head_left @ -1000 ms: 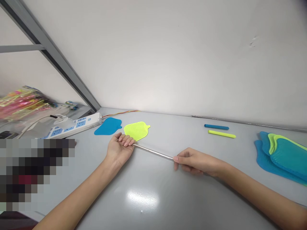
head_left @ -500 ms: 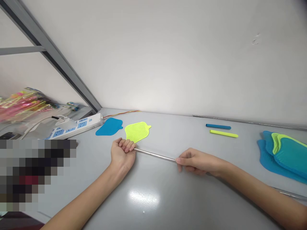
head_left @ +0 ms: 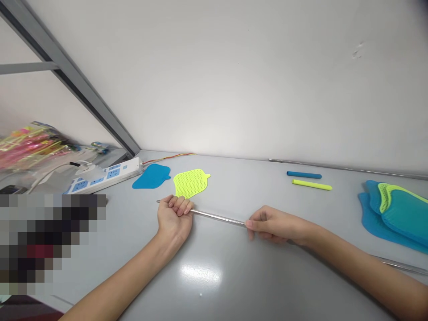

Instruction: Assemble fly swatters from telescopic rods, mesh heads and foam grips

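Observation:
A thin silver metal rod (head_left: 219,218) runs between my two hands above the grey table. My left hand (head_left: 175,216), palm up, has its fingers curled round the rod, and a short end pokes out on its left side. Thumb and fingers of my right hand (head_left: 270,224) pinch the rod's other end. Just beyond my left hand lies a yellow-green perforated fly swatter head (head_left: 191,182), with a blue swatter head (head_left: 152,176) to its left. A blue tube handle (head_left: 304,175) and a yellow-green tube handle (head_left: 311,185) lie beyond my right hand.
Blue and yellow-green swatter heads (head_left: 404,218) are stacked at the right. More metal rods (head_left: 334,168) lie along the wall, and another rod (head_left: 401,265) is by my right forearm. A white power strip (head_left: 125,171) and plastic-wrapped items (head_left: 36,142) are at the left.
My left hand has slid slightly to the right along the rod, so the rod's left end now shows past it. My right hand has stayed in place.

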A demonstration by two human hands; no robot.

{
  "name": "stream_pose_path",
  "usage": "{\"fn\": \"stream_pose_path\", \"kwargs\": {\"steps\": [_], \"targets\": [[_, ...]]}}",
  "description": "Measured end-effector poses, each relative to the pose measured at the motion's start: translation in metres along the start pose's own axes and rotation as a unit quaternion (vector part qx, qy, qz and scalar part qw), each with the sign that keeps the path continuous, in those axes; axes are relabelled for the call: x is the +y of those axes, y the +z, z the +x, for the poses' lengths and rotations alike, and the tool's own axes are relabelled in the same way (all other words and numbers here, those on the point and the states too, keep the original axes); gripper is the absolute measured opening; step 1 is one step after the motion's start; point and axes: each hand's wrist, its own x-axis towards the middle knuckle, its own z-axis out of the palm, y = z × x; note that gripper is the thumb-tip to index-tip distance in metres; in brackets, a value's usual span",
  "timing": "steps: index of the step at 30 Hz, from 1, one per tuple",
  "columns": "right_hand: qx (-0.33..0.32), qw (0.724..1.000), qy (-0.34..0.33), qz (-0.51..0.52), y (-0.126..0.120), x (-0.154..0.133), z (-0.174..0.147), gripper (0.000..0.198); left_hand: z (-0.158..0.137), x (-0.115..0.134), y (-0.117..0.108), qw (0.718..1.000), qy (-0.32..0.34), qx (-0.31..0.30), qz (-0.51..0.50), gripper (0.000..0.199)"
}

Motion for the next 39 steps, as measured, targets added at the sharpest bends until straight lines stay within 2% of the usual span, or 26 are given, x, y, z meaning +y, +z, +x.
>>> {"fn": "stream_pose_path", "kwargs": {"steps": [39], "targets": [[0.003,1.0,-0.001,-0.009,0.001,-0.001,0.001,0.038,-0.012,-0.013,0.003,0.999,0.017,0.027,0.008,0.026]]}}
